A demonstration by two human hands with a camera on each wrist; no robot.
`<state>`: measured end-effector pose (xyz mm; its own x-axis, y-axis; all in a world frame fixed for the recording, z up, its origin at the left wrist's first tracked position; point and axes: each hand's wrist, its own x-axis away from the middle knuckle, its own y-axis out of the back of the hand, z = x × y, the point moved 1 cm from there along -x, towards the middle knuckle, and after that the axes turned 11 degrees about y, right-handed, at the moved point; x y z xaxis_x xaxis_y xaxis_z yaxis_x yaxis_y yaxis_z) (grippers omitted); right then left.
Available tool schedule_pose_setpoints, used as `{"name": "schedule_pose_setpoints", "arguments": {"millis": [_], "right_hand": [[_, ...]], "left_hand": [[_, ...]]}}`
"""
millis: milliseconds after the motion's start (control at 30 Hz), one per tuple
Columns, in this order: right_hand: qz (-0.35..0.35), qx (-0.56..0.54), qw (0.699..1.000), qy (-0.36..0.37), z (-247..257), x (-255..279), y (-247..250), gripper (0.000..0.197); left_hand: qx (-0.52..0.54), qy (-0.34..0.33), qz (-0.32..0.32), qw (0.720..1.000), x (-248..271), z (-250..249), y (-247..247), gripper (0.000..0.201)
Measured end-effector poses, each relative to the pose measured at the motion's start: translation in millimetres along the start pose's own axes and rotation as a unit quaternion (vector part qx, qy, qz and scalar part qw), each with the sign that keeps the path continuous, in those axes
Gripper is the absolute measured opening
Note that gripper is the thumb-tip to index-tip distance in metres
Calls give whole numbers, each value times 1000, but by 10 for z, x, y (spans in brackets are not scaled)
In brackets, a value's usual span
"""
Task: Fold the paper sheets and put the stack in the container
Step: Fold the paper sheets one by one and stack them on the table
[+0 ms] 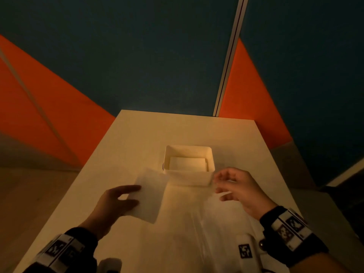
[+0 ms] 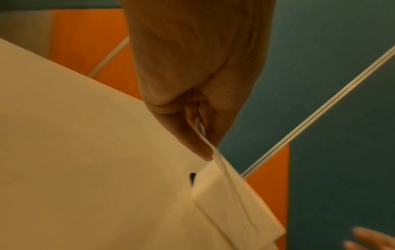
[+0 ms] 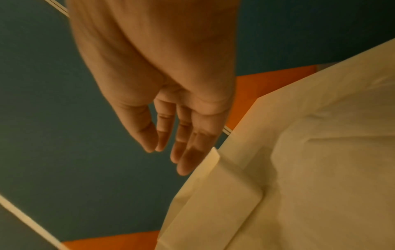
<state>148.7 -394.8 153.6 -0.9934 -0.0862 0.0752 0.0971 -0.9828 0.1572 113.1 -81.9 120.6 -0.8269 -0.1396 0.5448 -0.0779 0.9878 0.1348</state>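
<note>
My left hand [image 1: 134,194] pinches the left edge of a folded white paper sheet [image 1: 151,196] and holds it just in front of and left of the white container [image 1: 208,154]. The left wrist view shows thumb and fingers of the left hand [image 2: 208,148] clamped on the thin paper edge [image 2: 222,169], with the container [image 2: 213,203] beyond. Inside the container lies a folded paper stack [image 1: 187,163]. My right hand [image 1: 220,188] hovers by the container's front right corner with relaxed fingers [image 3: 183,152], holding nothing.
A thin, creased unfolded sheet [image 1: 216,223] lies flat on the pale table [image 1: 137,134] under and in front of my right hand, also seen as the sheet [image 3: 331,152]. Orange and teal wall panels stand behind the table's far edge.
</note>
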Motion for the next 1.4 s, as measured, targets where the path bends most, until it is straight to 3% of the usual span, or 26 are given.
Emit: {"name": "schedule_pose_setpoints", "arguments": {"millis": [133,233,433,733,833,933,1067,1133,1300,1400], "right_hand": [[-60,22,997,-34,-194,18,183,5],[-95,37,993,-52,-329,22,306,7],[-140,60,986,-72,-519,27,483,10],[-174,220,953,-113,-833,43,677,18],[-154,277,936,-155,-858,87,706,9],[-121,312,920,-205,-855,124,730,17],[-74,326,909,-248,-904,151,776,20],[-61,324,907,-263,-957,158,799,33],[-41,328,918,-219,-948,158,812,55],[-63,308,929,-195,-923,139,836,54]], "left_hand": [[-52,61,-103,991,-224,412,187,36],[-130,81,-143,978,-356,609,303,37],[-251,62,-161,953,-411,722,362,39],[-283,36,-158,945,-448,781,306,38],[-307,27,-167,937,-472,819,274,39],[-359,26,-155,920,-492,843,262,36],[-466,31,-163,869,-488,811,288,39],[-491,20,-185,851,-457,754,262,42],[-477,-52,-189,857,-438,601,112,44],[-461,-83,-173,866,-409,487,-20,44]]}}
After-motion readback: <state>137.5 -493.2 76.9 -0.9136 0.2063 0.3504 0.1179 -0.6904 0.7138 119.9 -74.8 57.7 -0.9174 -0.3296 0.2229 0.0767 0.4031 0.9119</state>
